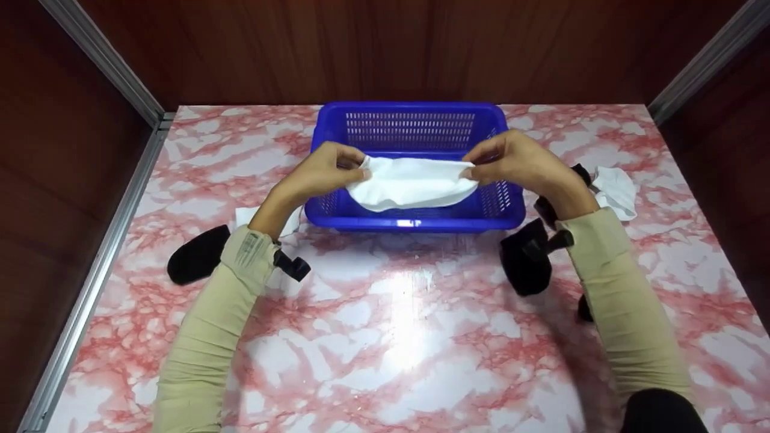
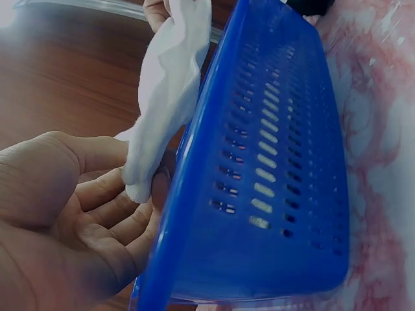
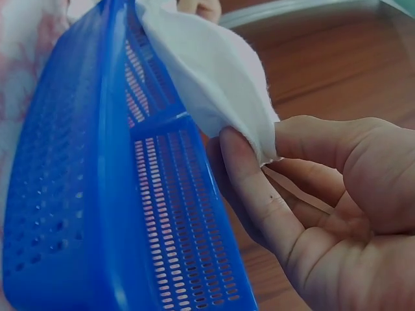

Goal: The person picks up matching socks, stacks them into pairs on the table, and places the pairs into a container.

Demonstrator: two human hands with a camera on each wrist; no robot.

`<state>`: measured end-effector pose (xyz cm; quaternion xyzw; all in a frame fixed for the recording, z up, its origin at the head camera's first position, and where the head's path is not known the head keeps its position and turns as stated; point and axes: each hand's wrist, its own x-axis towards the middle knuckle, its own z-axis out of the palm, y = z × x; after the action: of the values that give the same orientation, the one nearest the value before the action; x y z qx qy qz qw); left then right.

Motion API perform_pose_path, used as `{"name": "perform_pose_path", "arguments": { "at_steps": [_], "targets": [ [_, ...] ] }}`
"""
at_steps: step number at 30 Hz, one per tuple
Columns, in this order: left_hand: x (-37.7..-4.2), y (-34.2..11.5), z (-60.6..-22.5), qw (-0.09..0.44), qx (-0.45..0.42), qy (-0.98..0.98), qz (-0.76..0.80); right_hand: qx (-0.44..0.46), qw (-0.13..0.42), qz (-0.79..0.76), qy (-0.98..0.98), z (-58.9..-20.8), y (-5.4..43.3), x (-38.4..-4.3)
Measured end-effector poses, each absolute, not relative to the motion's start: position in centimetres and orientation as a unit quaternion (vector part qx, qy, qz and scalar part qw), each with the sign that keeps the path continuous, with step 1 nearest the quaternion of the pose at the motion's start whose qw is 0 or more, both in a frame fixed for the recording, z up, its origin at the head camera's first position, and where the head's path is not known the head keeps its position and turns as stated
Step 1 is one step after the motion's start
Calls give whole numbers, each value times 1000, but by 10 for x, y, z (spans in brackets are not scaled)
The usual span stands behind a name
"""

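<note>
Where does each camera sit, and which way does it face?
Head: on the head, looking forward and down at white cloth over a blue basket; left hand, right hand and sleeves show.
Left wrist: worn there, facing along the cloth; left hand close, part of the right beyond.
Right wrist: worn there, facing roughly opposite; right hand close, part of the left beyond.
Both wrist views share cloth and basket.

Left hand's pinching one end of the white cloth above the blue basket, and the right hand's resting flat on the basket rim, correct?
Not quite: the right hand isn't resting flat on the basket rim; it pinches the other end of the white cloth, as the right wrist view shows. The left hand does pinch one end above the blue basket.
</note>
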<state>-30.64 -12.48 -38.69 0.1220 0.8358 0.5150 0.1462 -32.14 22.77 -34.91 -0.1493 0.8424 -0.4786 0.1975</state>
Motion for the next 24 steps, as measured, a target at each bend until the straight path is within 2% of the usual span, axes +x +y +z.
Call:
{"name": "perform_pose_path", "arguments": {
  "at_steps": [10, 15, 24],
  "targets": [
    [-330, -124, -383, 141, 101, 816, 551, -129, 212, -467, 849, -343, 222, -347],
    [-346, -125, -379, 154, 100, 815, 549, -123, 222, -463, 849, -342, 219, -358],
    [-368, -126, -381, 167, 110, 831, 518, -102, 240, -489, 832, -355, 215, -375]
  ]
}}
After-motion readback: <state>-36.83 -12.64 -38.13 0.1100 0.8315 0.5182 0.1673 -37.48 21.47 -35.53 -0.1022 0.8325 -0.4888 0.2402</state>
